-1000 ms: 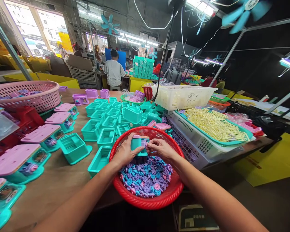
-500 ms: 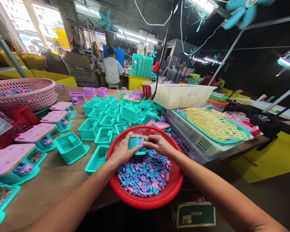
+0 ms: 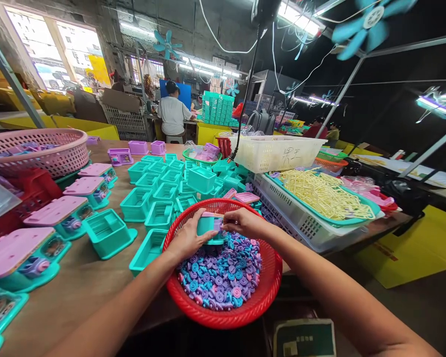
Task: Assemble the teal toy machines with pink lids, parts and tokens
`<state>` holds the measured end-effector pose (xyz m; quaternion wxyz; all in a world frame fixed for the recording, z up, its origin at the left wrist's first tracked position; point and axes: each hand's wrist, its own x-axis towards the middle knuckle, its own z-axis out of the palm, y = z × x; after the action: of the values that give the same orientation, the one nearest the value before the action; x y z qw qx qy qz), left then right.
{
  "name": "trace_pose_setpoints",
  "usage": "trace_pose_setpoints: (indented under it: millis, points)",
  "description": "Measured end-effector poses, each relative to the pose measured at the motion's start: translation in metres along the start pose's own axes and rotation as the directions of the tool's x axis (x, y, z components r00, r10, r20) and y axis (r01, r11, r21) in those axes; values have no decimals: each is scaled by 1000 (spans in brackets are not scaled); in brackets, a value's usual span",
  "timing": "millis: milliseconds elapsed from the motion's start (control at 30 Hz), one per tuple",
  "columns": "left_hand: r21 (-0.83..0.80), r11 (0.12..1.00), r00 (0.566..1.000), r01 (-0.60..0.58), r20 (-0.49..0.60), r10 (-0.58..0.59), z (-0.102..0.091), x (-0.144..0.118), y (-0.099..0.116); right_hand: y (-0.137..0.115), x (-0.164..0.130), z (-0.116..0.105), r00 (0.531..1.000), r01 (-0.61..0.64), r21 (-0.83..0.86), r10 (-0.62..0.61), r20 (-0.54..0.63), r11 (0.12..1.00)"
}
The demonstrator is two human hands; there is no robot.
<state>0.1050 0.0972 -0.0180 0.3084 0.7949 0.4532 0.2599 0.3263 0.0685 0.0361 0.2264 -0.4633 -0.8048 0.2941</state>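
My left hand (image 3: pixel 189 238) is wrapped round a teal plastic toy box (image 3: pixel 206 226) with a pink top and a small purple part at its right end. It holds the box over a red basket (image 3: pixel 223 320) of small round swirl pieces (image 3: pixel 223 277) in purple, blue and pink. At the box's right end my right hand (image 3: pixel 241 221) has its fingers pinched at the purple part; whatever lies between the fingertips is too small to make out. Close by on the left stand open teal boxes (image 3: pixel 106 233) and pink-topped teal boxes (image 3: pixel 55 210).
A pink basket (image 3: pixel 69 153) stands at the table's left. To the right, a teal tray of yellow sticks (image 3: pixel 315 193) rests on a white crate (image 3: pixel 308 230), with a white bin (image 3: pixel 278 153) behind it. A person (image 3: pixel 173 111) sits farther back.
The camera view has shifted slightly. Both hands stay at the toy box above the basket, with the right fingertips still at its purple part.
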Motion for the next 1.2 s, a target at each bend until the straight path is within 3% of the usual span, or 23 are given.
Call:
trace_pose_setpoints:
  millis: [133,267,367,533,667,800,1067,1200]
  points:
    - [5,1000,1000,4,18,-4,0,-1,0,-5,1,-7,998,38,-65,-35,46,997]
    - [6,1000,1000,-3,3,3,-1,-5,3,1,-5,5,999,-52,123,50,19,991]
    - [-37,999,999,32,-15,-32,-2,-6,6,3,-11,18,994,-60,167,73,-76,984]
    - [-86,995,998,54,-33,-57,0,-5,9,-10,-13,37,960,-98,30,102,-259,995]
    - [-48,998,999,34,-40,-36,2,-6,11,-14,-13,52,912,-199,177,248,-326,964]
    - [-14,999,999,30,-32,-31,4,-5,10,-9,-10,59,887,-249,325,349,-303,913]
    - [-97,994,991,40,-121,-52,8,-11,7,-15,-14,60,948,-158,403,253,-192,901]
    - [-170,982,972,-80,-233,39,3,-14,15,-27,-23,54,950,-161,440,260,-175,883]
